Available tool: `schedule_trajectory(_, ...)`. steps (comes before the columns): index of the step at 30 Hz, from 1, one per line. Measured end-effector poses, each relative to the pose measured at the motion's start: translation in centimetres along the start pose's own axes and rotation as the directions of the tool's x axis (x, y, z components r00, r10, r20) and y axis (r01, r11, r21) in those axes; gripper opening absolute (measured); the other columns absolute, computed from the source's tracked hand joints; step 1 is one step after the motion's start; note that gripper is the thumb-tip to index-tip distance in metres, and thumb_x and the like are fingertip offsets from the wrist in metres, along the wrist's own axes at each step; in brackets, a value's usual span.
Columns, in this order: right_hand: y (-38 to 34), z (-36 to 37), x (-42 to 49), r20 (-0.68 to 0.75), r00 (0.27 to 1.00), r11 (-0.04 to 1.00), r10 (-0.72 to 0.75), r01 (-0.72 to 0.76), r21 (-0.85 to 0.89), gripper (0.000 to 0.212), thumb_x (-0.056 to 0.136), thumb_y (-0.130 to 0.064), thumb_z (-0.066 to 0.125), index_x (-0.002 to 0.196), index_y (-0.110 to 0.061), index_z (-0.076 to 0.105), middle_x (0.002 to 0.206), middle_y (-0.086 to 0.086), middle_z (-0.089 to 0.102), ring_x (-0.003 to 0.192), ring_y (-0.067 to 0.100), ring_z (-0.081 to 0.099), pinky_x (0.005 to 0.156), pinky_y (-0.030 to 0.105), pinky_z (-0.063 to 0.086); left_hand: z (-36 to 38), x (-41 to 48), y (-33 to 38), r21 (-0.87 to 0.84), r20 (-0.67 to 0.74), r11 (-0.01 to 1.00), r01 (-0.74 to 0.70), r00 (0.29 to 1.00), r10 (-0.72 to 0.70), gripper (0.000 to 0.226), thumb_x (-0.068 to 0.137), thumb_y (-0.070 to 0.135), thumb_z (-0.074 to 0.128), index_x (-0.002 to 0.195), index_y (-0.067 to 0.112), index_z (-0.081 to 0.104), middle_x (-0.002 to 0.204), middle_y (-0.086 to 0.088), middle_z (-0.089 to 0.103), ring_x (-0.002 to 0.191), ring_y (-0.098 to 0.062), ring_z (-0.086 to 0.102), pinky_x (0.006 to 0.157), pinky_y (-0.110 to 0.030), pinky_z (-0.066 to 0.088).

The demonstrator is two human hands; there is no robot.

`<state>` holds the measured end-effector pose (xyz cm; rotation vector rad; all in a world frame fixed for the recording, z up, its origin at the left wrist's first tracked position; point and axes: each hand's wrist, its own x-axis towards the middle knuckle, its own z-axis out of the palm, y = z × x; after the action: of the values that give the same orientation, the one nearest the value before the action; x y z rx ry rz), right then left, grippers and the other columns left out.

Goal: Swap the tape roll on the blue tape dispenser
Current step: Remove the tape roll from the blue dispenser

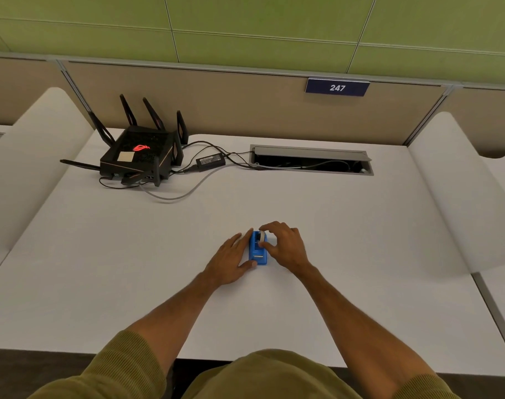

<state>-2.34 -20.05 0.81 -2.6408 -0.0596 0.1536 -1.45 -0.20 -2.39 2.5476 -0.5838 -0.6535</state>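
Note:
A small blue tape dispenser (257, 252) stands on the white desk (360, 254), near its middle. A whitish tape roll (262, 236) sits at the dispenser's far end. My left hand (231, 262) lies against the dispenser's left side with straight fingers, the thumb at its near end. My right hand (286, 246) is on the right side, its curled fingers and thumb pinching the tape roll. Most of the roll is hidden by those fingers.
A black router (139, 156) with several antennas sits at the back left, its power brick (210, 161) and cables trailing to an open cable hatch (311, 161) at the back. White side partitions (458, 197) flank the desk. A sign reads 247.

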Motion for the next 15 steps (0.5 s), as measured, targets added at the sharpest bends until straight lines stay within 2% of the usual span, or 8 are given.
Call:
schedule_trajectory(4,0.2,-0.4,-0.2,-0.048,0.998,0.989,0.032,-0.024,0.149,0.038,0.097,-0.029,0.075,0.134,-0.022,0.068,0.138,-0.006,0.066,0.130,0.015,0.060,0.112,0.037,0.044,-0.7,-0.2,-0.3,0.010,0.004,0.999,-0.048,0.999,0.048,0.090,0.105,0.038,0.055,0.168,0.022,-0.008,0.177,0.004,0.005,0.165,-0.017,0.009,0.136,-0.039,0.014)
schedule_trajectory(7,0.3,-0.6,-0.3,-0.083,0.995,0.963,0.061,-0.036,0.268,0.037,0.093,-0.022,0.080,0.129,-0.021,0.071,0.132,-0.006,0.070,0.122,0.016,0.063,0.111,0.045,0.046,-1.8,0.1,-0.3,-0.068,-0.076,0.996,-0.053,0.996,0.048,0.080,0.107,0.022,0.050,0.168,0.023,-0.003,0.177,0.005,0.006,0.165,-0.016,0.009,0.136,-0.041,0.018)
schedule_trajectory(10,0.1,-0.7,-0.3,-0.106,0.991,0.908,0.083,-0.032,0.418,0.037,0.093,-0.017,0.081,0.129,-0.017,0.072,0.132,-0.002,0.072,0.119,0.020,0.065,0.109,0.048,0.051,-2.9,0.6,0.4,-0.168,-0.235,0.984,-0.055,0.972,0.015,0.057,0.112,0.022,0.042,0.166,0.023,0.024,0.173,0.005,0.025,0.163,-0.014,0.017,0.134,-0.040,0.025)
schedule_trajectory(12,-0.3,-0.8,-0.3,-0.099,0.988,0.838,0.121,-0.048,0.544,0.038,0.093,-0.015,0.081,0.129,-0.016,0.072,0.133,-0.002,0.072,0.118,0.022,0.067,0.107,0.049,0.055,-3.4,1.0,1.2,-0.257,-0.333,0.965,-0.053,0.942,-0.037,0.045,0.112,0.026,0.044,0.157,0.021,0.047,0.163,0.003,0.045,0.156,-0.015,0.033,0.129,-0.039,0.034)
schedule_trajectory(15,-0.8,-1.2,0.1,-0.090,0.982,0.747,0.165,-0.065,0.662,0.038,0.091,-0.013,0.082,0.129,-0.016,0.073,0.130,-0.001,0.075,0.118,0.023,0.070,0.103,0.050,0.060,-4.2,1.8,2.8,-0.454,-0.382,0.890,-0.051,0.913,-0.142,0.037,0.110,0.031,0.049,0.135,0.013,0.070,0.133,-0.005,0.072,0.128,-0.021,0.062,0.111,-0.040,0.053)
